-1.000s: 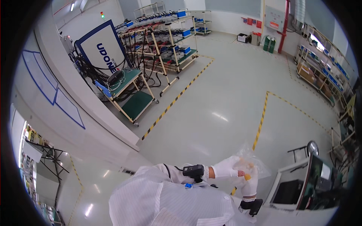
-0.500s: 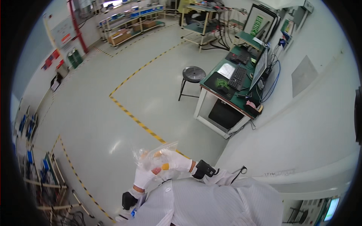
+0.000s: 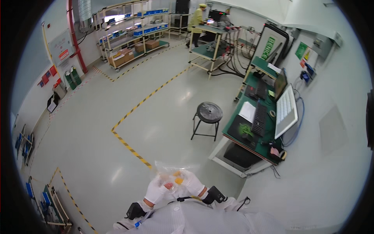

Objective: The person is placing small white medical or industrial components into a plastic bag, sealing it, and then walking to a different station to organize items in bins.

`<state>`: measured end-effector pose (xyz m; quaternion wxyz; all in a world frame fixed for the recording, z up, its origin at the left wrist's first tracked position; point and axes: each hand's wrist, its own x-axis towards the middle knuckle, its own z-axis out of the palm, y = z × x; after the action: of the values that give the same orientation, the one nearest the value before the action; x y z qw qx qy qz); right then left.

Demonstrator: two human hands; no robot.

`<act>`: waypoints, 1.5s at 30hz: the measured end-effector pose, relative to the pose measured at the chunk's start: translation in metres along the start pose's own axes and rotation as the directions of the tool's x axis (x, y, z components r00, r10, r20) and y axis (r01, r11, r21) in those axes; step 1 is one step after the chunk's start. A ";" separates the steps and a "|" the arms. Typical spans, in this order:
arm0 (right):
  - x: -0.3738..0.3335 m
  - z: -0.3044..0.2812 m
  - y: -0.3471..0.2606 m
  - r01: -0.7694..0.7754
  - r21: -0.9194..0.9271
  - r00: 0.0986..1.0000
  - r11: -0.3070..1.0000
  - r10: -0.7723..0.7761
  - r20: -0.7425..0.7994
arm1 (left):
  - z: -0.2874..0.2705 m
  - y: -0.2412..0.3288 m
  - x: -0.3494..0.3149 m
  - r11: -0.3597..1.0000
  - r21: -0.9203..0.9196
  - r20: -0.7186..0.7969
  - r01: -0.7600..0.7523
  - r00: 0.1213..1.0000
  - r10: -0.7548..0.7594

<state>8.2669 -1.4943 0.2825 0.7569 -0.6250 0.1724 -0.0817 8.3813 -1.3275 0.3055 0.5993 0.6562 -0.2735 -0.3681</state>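
A clear plastic bag is held in front of my body at the lower middle, its thin film rising above my fingers. My left hand, in a white glove, is closed on the bag's left side; its thumb tip looks pink. Closed on the right side is my right hand, also white-gloved, with yellow-orange at the fingertips. Both hands are close together with the thumbs turned toward each other. Whether anything lies inside the bag I cannot make out. Each wrist carries a black strapped device.
A black round stool stands ahead, beside a green-topped desk with a keyboard and monitor. Shelving with blue bins and cartons is at the far left. A person in yellow stands at the back. Yellow-black tape marks the floor.
The view has tilted up, so the stool, desk and far shelves show more fully. My hands and the bag sit lower and slightly right, still gripping it.
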 end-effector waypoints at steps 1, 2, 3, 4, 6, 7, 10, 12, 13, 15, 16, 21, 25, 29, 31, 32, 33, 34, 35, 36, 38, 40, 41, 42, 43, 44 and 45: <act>0.024 0.011 -0.015 0.010 -0.060 0.997 0.998 -0.005 0.081 | -0.020 0.005 0.006 0.997 -0.073 -0.022 0.015 1.000 -0.017; 0.049 0.015 -0.020 -0.002 -0.071 0.988 0.997 0.013 0.154 | -0.039 0.014 0.013 0.989 -0.148 -0.058 0.025 0.998 -0.034; 0.070 0.012 -0.027 0.083 -0.184 0.992 0.979 -0.064 0.108 | -0.051 0.023 0.033 0.997 -0.062 -0.026 0.048 0.998 -0.050; 0.091 0.016 -0.033 0.171 -0.280 0.982 0.944 -0.142 0.121 | -0.059 0.035 0.048 0.996 0.015 -0.042 0.088 0.995 -0.087; 0.138 0.014 -0.033 0.066 -0.213 0.970 0.975 -0.012 0.245 | -0.072 0.010 0.064 0.996 -0.014 -0.216 0.088 0.972 -0.089; 0.154 0.014 -0.039 0.033 -0.201 0.979 0.979 0.009 0.204 | -0.075 0.011 0.078 0.990 -0.133 -0.191 0.042 0.979 -0.067; 0.227 0.031 -0.017 -0.183 0.201 0.942 0.962 0.113 0.316 | -0.123 0.019 0.109 0.991 0.116 -0.339 -0.064 0.935 0.100; 0.261 0.048 -0.020 -0.082 0.120 0.906 0.989 0.024 0.422 | -0.142 0.010 0.115 0.990 0.110 -0.465 -0.084 0.876 0.126; 0.284 0.065 -0.018 -0.063 0.086 0.905 0.994 0.021 0.425 | -0.164 0.011 0.120 0.998 0.049 -0.488 -0.035 0.871 0.054; 0.334 0.096 -0.018 -0.057 0.045 0.895 0.997 0.031 0.445 | -0.208 0.005 0.138 0.999 -0.028 -0.522 0.017 0.852 -0.030; 0.360 0.111 -0.020 -0.078 0.014 0.875 0.997 0.062 0.480 | -0.229 -0.003 0.151 0.999 -0.035 -0.544 0.009 0.839 -0.026; 0.505 0.152 -0.013 -0.053 -0.106 0.837 0.993 0.102 0.538 | -0.354 0.024 0.217 1.000 -0.009 -0.559 0.013 0.829 -0.016; 0.590 0.205 -0.054 -0.030 -0.089 0.831 0.996 0.075 0.552 | -0.442 0.040 0.279 0.994 0.096 -0.553 -0.058 0.827 0.102; 0.684 0.235 -0.056 0.018 -0.097 0.841 0.995 0.038 0.540 | -0.512 0.057 0.333 0.996 0.010 -0.586 -0.092 0.806 0.080; 0.722 0.263 -0.068 -0.060 -0.037 0.835 0.997 0.071 0.545 | -0.548 0.051 0.365 0.996 0.060 -0.604 -0.067 0.792 0.090; 0.743 0.276 -0.072 -0.141 0.014 0.828 0.990 0.110 0.550 | -0.567 0.043 0.382 0.997 0.062 -0.608 -0.052 0.790 0.080; 0.770 0.278 -0.070 -0.144 0.017 0.826 0.989 0.111 0.552 | -0.583 0.042 0.399 0.998 0.058 -0.612 -0.038 0.788 0.066; 0.800 0.279 -0.064 -0.016 -0.087 0.830 0.996 0.062 0.554 | -0.599 0.042 0.416 0.998 0.060 -0.614 -0.034 0.787 0.064; 0.828 0.280 -0.062 0.113 -0.188 0.827 0.976 0.013 0.562 | -0.616 0.044 0.433 0.998 -0.022 -0.622 -0.053 0.783 0.028; 0.854 0.292 -0.066 0.113 -0.172 0.830 0.979 0.002 0.557 | -0.641 0.051 0.445 0.993 -0.093 -0.620 -0.068 0.785 -0.004; 0.902 0.316 -0.077 0.024 -0.164 0.840 0.986 0.069 0.539 | -0.683 0.062 0.474 0.999 -0.035 -0.621 -0.030 0.784 0.001; 0.947 0.339 -0.101 -0.003 -0.105 0.833 0.994 0.060 0.550 | -0.723 0.076 0.503 1.000 0.011 -0.633 -0.010 0.774 0.015; 0.969 0.350 -0.109 -0.035 -0.055 0.827 0.998 0.060 0.559 | -0.746 0.084 0.515 0.999 -0.013 -0.614 0.038 0.788 -0.038; 0.992 0.355 -0.113 -0.030 -0.059 0.827 0.998 0.058 0.559 | -0.763 0.088 0.528 0.996 -0.043 -0.594 0.084 0.799 -0.093; 1.017 0.357 -0.115 0.035 -0.131 0.815 0.991 0.048 0.577 | -0.778 0.090 0.542 0.996 -0.046 -0.592 0.077 0.801 -0.089; 1.039 0.362 -0.118 0.099 -0.202 0.803 0.974 0.042 0.595 | -0.792 0.091 0.555 0.998 -0.056 -0.604 0.018 0.796 -0.048; 1.057 0.371 -0.119 0.099 -0.208 0.808 0.973 0.043 0.588 | -0.810 0.088 0.567 0.997 -0.064 -0.612 -0.036 0.791 -0.010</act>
<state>9.3920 -1.5367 0.2894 0.6948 -0.7046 -0.0713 0.1250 9.3732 -1.3187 0.3134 0.6814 0.7159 -0.0559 -0.1416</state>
